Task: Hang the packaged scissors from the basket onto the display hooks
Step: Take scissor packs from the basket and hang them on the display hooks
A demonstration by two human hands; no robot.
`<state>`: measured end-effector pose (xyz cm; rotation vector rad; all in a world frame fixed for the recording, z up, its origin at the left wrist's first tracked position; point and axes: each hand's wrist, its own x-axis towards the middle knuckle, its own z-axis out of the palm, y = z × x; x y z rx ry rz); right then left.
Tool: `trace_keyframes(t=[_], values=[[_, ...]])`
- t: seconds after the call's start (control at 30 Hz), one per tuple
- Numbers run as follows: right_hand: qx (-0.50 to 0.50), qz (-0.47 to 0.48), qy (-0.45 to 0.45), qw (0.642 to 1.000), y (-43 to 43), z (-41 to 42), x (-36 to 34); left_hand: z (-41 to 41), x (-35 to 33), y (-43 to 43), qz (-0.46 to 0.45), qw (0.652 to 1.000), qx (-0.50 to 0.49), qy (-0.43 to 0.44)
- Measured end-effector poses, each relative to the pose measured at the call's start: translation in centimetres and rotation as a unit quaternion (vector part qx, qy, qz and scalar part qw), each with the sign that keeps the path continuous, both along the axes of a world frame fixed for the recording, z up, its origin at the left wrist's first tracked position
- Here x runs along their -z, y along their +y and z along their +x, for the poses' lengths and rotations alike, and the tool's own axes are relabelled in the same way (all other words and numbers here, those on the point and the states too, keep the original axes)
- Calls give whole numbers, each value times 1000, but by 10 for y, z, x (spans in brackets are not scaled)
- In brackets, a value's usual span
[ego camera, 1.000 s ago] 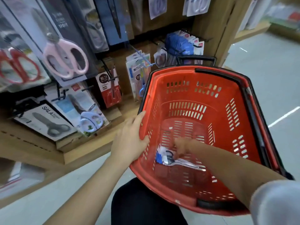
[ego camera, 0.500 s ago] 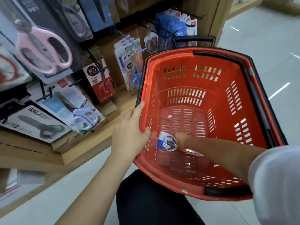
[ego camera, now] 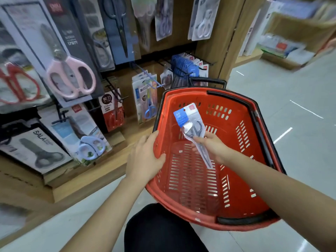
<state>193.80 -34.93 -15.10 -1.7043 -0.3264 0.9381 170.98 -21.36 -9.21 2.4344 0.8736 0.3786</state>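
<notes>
A red plastic basket (ego camera: 236, 160) with black handles rests on my lap, tilted toward the shelf. My left hand (ego camera: 145, 157) grips its left rim. My right hand (ego camera: 211, 148) pinches a packaged pair of scissors (ego camera: 190, 124), a clear sleeve with a blue and white header card, and holds it above the basket's floor with the card end pointing up. No other package shows inside the basket. Black display hooks (ego camera: 181, 70) jut from the wooden shelf behind the basket and carry matching blue-carded packs (ego camera: 183, 64).
The wooden display (ego camera: 91, 171) at left is packed with hanging scissors: a large pink pair (ego camera: 71, 77), a red pack (ego camera: 112, 113), a small blue pair (ego camera: 149, 106). A wooden post (ego camera: 231, 42) stands right of the hooks. Grey floor (ego camera: 291, 99) lies to the right.
My right hand has lifted the scissors pack off the basket floor to about rim height. The view has tilted upward, showing more of the shelf. My left hand stays on the rim.
</notes>
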Motion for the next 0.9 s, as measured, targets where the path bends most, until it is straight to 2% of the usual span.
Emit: trace_keyframes(t=[0.13,0.27,0.37,0.47,0.57,0.77,0.9], values=[[-11,112,-74,991,1,-38,-67,-1,-6,9,-121,984,-2,-131],[-62,153,-169,972,19,-73,-117,-11,-45,31,-275,914,-31,-296],[-123,152,-245,950,39,-98,-139,-28,-81,44,-316,874,1,-368],[-176,152,-288,929,60,-119,-150,-49,-106,52,-310,855,-19,-415],[-230,175,-290,912,80,-138,-169,-75,-130,59,-269,855,-39,-441],[-201,325,-262,886,133,-190,-246,-130,-184,81,-175,871,-37,-458],[-213,376,-277,858,168,-224,-291,-162,-216,95,-98,881,-44,-462]])
